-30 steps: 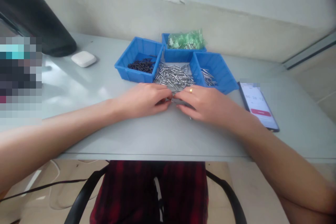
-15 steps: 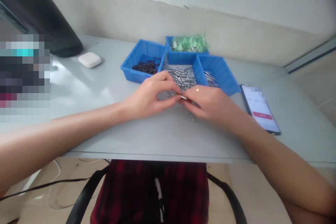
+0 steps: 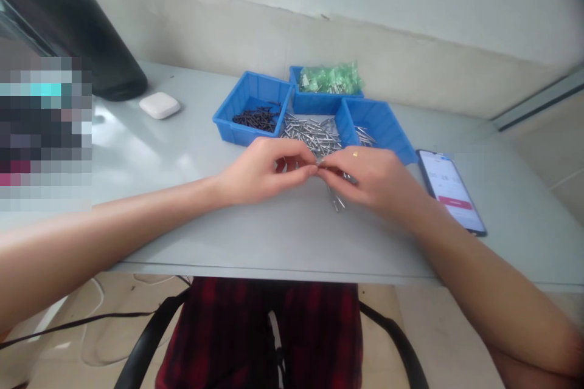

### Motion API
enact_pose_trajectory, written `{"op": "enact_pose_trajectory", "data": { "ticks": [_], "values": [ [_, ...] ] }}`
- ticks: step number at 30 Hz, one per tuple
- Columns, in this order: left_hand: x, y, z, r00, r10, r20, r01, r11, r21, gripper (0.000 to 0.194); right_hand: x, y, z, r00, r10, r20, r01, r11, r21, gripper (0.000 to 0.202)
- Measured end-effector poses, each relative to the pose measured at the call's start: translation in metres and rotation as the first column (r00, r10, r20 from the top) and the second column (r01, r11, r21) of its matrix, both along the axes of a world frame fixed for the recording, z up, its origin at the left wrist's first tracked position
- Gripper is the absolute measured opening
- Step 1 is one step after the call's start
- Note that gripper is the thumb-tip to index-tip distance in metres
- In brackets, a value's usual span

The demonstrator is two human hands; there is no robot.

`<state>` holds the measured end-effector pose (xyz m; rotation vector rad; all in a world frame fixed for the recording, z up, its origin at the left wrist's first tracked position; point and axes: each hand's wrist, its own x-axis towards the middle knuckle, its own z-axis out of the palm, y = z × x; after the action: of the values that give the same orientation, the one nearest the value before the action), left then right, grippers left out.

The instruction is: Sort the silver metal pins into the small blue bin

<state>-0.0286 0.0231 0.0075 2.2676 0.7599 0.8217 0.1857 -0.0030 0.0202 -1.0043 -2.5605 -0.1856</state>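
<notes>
Here left hand (image 3: 264, 170) and right hand (image 3: 374, 179) pinch 1 nail (image 3: 320, 163) between fingertips, near the pile (image 3: 312, 134). Advice: grip firmly; loose nails (image 3: 336, 199) roll.

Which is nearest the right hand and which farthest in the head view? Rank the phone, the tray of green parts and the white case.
From the right hand:
1. Phone, just to its right on the table.
2. Tray of green parts, behind it toward the wall.
3. White case, far left, beyond the left hand.
</notes>
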Motion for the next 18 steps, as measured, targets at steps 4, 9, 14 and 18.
{"op": "enact_pose_trajectory", "data": {
  "ticks": [4,9,14,18],
  "values": [
    [0.0009,0.0001,0.0001,0.998,0.01,0.066,-0.005,0.998,-0.07,0.016,-0.0004,-0.0004,0.0004,1.0,0.007,-0.022,-0.008,0.999,-0.032,0.021],
    [0.001,0.0001,-0.0004,0.993,0.024,0.118,-0.011,0.994,-0.109,0.014,-0.002,0.0,-0.0019,0.999,0.027,0.024,-0.026,0.998,-0.058,0.022],
    [0.0014,0.0001,-0.001,0.986,0.031,0.163,-0.004,0.986,-0.166,0.014,-0.0022,0.0009,-0.0036,0.999,0.029,0.041,-0.029,1.0,-0.012,0.027],
    [0.0023,-0.0003,-0.0006,0.98,0.017,0.198,0.027,0.976,-0.217,0.013,-0.0034,0.0001,-0.0029,0.999,0.047,0.024,-0.047,0.999,-0.027,0.022]
  ]
}}
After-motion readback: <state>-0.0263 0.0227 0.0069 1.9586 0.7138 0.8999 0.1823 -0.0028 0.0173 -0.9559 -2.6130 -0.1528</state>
